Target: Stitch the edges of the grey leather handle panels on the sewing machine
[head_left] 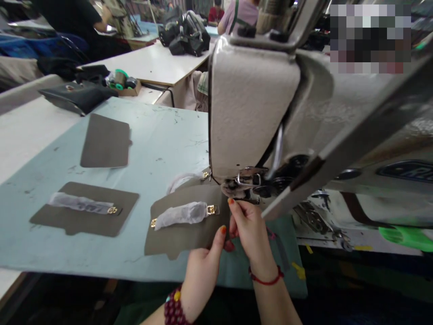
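Observation:
A grey-brown leather panel lies in front of me, its right end by the sewing machine's needle area. Gold fittings sit at both ends of a wrapped handle on it. My left hand grips the panel's lower right edge, thumb on top and fingers partly hidden beneath. My right hand pinches the panel's right end just below the sewing machine. Its fingertips are partly hidden. Behind this panel, part of another wrapped handle shows.
To the left lie a second panel with a wrapped handle and a plain panel. A black bag and a box of thread spools stand farther back. Black bags rest on a white table, with people working behind.

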Tool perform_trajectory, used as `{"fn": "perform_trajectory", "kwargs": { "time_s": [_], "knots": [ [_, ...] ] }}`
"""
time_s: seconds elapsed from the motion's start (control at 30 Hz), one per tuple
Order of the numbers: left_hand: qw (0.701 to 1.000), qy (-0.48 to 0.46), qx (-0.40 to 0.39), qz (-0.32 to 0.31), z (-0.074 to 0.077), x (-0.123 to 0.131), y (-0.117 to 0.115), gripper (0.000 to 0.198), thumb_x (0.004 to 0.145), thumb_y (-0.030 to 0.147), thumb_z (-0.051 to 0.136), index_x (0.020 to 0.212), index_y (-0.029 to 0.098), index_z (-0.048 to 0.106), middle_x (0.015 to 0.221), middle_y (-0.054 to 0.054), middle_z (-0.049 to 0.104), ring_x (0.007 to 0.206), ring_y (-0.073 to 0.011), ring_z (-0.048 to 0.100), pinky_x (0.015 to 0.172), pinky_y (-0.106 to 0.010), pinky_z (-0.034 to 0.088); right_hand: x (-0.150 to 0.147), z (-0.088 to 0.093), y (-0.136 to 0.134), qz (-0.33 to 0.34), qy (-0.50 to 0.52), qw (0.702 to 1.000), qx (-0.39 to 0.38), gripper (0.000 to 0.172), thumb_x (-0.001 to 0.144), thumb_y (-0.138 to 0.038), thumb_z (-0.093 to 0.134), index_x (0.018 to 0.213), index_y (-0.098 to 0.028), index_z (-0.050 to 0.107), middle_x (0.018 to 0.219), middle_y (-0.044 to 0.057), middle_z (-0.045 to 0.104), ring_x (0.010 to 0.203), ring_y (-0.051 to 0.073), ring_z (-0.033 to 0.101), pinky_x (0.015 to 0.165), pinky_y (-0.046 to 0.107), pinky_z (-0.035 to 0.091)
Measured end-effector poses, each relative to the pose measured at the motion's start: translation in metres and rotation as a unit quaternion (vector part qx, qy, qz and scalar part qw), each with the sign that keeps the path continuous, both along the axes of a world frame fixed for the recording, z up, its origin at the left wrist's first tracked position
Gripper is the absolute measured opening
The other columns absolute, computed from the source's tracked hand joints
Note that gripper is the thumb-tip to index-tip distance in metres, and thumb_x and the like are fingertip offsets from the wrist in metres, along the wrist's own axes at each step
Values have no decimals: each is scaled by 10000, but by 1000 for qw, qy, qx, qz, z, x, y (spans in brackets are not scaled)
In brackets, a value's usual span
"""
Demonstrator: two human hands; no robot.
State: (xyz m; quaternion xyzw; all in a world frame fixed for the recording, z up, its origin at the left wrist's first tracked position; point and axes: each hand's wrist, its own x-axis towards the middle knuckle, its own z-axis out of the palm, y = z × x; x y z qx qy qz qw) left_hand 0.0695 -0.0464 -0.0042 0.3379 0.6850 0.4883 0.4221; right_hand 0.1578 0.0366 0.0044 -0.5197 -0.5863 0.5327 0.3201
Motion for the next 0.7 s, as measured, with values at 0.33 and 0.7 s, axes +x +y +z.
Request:
{"fn": "perform_trajectory", "kwargs": {
  "time_s": [0.33, 0.7],
  "knots": [
    [949, 269, 110, -125, 51, -153, 37, 296, 881, 445, 556, 1016, 218, 688, 1034, -64, 685, 893, -196, 638, 700, -253, 510, 103, -79, -26, -74, -438, 840, 313, 386, 972, -438, 438, 1083, -153, 674, 1017, 153, 668, 915, 307, 612, 802, 435, 486],
    [934, 313, 135, -111, 42, -223, 77, 313, 886, 490, 501, 951, 190, 562, 805, 13, 585, 725, -155, 524, 653, -235, 410, 81, -25, -61, -131, -352, 888, 264, 310, 994, -299, 356, 1094, -150, 609, 862, 87, 727, 740, 213, 709, 639, 298, 546]
  ]
}}
